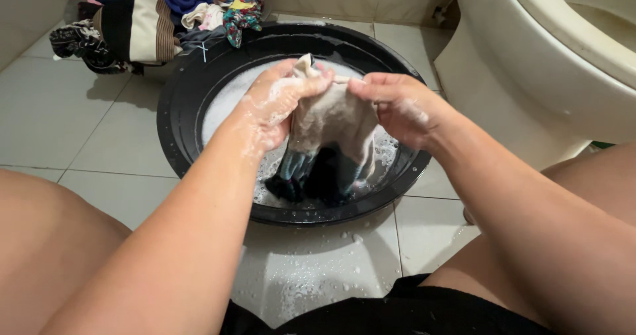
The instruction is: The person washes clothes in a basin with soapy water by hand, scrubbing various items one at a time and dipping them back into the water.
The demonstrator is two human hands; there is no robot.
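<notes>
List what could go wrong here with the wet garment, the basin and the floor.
Suds already spot the floor tiles, so slipping is possible. The left hand and right hand lift the soapy garment above the black basin; drips may splash out. The clothes pile touches the rim and might get wet.

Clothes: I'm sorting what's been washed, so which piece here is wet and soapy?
The pale cloth with dark ends, gripped by the left hand and right hand over the black basin. The heaped clothes lie on the floor.
</notes>
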